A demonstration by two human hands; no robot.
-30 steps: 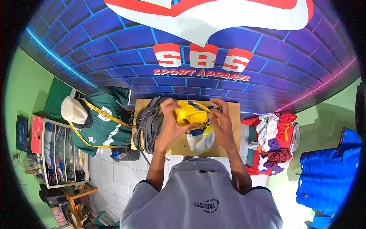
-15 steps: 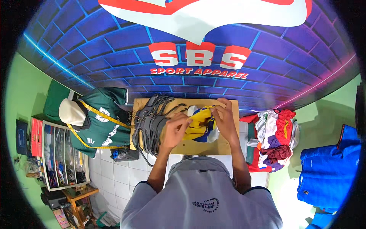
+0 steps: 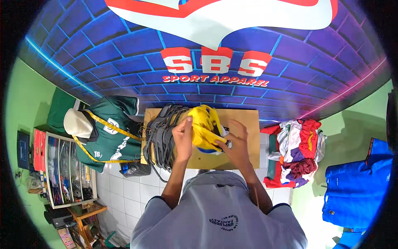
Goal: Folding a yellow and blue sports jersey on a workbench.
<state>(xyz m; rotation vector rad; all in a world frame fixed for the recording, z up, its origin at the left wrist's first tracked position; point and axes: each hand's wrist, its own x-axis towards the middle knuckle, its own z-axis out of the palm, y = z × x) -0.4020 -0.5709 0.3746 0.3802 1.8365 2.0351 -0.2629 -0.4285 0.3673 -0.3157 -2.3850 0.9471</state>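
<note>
One left hand (image 3: 182, 139) and one right hand (image 3: 238, 145) are counted, plus one yellow garment (image 3: 202, 122). Also logged: one table (image 3: 246, 120), one mannequin (image 3: 77, 123), one green jersey (image 3: 110, 143), one tape measure (image 3: 104, 122), one rack (image 3: 94, 186), one screen (image 3: 23, 149), one black bag (image 3: 134, 169). Many hangers (image 3: 159, 139) are seen; exact count is blocked by overlap. One clothes pile (image 3: 300, 153) is seen; pieces can't be counted. At least one blue garment (image 3: 352, 182) is seen.

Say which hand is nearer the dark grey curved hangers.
Left. The left hand is just right of the hangers; the right hand is farther, right of the yellow fabric garment.
</note>
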